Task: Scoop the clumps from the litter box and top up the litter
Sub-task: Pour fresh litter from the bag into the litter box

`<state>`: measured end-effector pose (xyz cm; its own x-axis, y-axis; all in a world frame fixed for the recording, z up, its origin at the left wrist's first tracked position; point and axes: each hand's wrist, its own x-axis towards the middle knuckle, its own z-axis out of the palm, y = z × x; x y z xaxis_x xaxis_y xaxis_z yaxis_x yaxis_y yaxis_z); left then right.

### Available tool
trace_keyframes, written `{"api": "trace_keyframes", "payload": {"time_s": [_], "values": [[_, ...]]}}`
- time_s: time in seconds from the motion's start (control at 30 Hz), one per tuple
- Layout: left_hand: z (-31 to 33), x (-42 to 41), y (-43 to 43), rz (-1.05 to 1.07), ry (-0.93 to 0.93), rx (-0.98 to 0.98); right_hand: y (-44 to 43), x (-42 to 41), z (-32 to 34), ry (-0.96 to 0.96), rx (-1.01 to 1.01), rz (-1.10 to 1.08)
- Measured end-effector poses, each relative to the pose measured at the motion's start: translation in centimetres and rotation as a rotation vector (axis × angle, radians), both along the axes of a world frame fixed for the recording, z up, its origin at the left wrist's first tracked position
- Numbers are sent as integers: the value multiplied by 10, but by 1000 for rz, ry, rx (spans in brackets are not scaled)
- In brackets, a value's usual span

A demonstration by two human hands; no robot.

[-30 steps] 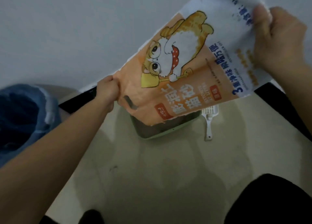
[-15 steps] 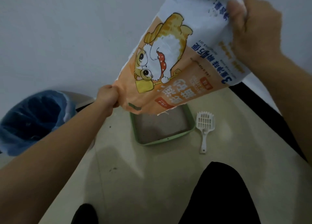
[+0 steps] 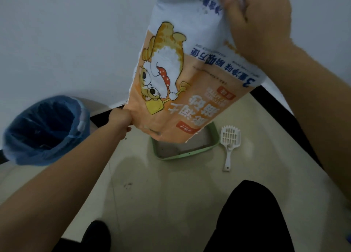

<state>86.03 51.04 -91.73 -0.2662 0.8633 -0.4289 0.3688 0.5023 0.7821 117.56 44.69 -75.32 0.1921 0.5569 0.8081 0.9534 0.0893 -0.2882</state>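
An orange and white litter bag (image 3: 190, 77) with a cartoon cat hangs upside down over the green litter box (image 3: 182, 155). Its open mouth points down at the box. My left hand (image 3: 121, 118) grips the bag's lower left corner near the mouth. High at the top right, my right hand (image 3: 258, 21) clutches the bag's white bottom end. Grey litter shows inside the box, mostly hidden behind the bag. A white slotted scoop (image 3: 229, 143) lies on the floor just right of the box.
A bin lined with a blue bag (image 3: 45, 130) stands at the left by the white wall. A dark baseboard (image 3: 284, 115) runs along the wall. My dark-clothed knee (image 3: 252, 219) and a dark foot (image 3: 96, 234) are at the bottom on the beige floor.
The bag has swung from nearly level to steeply upright, its bottom end raised by my right hand. More of the box, the scoop and the bin have come into view.
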Motion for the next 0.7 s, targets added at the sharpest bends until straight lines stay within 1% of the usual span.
{"api": "trace_keyframes", "payload": {"time_s": [0.03, 0.13, 0.23, 0.33, 0.43, 0.53, 0.63, 0.7], "values": [[1, -4, -3, -13, 5, -22, 1, -8, 5, -28, 3, 11], [9, -14, -10, -86, 2, -50, 5, -28, 20, -40, 98, 55], [15, -23, -12, -86, 51, -25, 4, -47, 31, -83, 27, 124], [20, -37, -18, -60, 111, -37, 1, -61, 43, -85, -14, 177], [21, -51, -26, -84, 177, -60, 0, -69, 52, -85, -46, 201], [27, -63, -34, -57, 217, -79, -3, -83, 57, -140, -137, 268], [33, -67, -40, 5, 229, -100, -4, -97, 63, -170, -158, 310], [43, -65, -45, 9, 258, -115, -5, -102, 63, -188, -157, 324]]}}
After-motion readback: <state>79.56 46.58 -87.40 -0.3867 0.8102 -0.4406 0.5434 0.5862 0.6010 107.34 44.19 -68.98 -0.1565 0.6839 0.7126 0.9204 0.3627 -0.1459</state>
